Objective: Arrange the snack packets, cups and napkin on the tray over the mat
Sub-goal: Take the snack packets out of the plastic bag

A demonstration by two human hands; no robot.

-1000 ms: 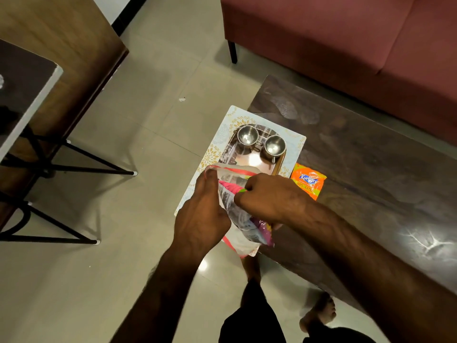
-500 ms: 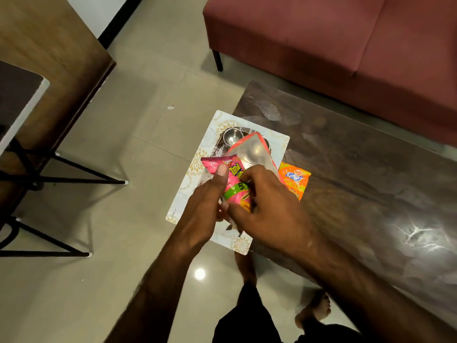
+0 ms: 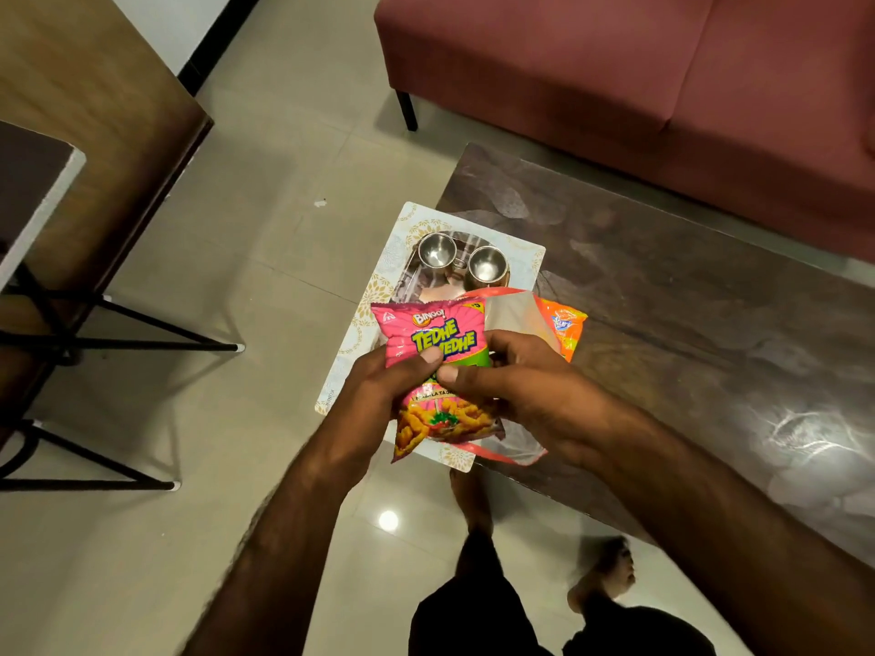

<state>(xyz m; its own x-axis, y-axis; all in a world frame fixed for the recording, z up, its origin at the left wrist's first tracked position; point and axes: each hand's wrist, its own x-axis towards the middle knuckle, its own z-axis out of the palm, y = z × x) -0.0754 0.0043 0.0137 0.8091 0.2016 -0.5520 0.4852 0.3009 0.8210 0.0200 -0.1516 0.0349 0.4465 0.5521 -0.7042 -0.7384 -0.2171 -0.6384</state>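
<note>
A pink snack packet [image 3: 433,336] is held face up above the near part of the mat [image 3: 379,295]. My left hand [image 3: 379,390] grips its left side, thumb on the front. My right hand [image 3: 525,395] pinches the packet's middle and also holds a clear plastic bag with a red edge [image 3: 513,314] behind it. Two steel cups [image 3: 436,249] [image 3: 486,264] stand side by side at the far end of the shiny tray [image 3: 414,281] on the mat. An orange snack packet [image 3: 566,326] lies on the table just right of the mat, partly hidden.
The mat overhangs the left end of a dark wooden coffee table [image 3: 686,324]. A maroon sofa [image 3: 639,78] stands behind it. A black-legged table [image 3: 42,191] is at the left. Tiled floor [image 3: 265,239] lies between. My feet show below the table's corner.
The pink packet has come out of the clear bag and now faces up in both hands, where earlier it was inside the bag. The clear bag has swung behind it.
</note>
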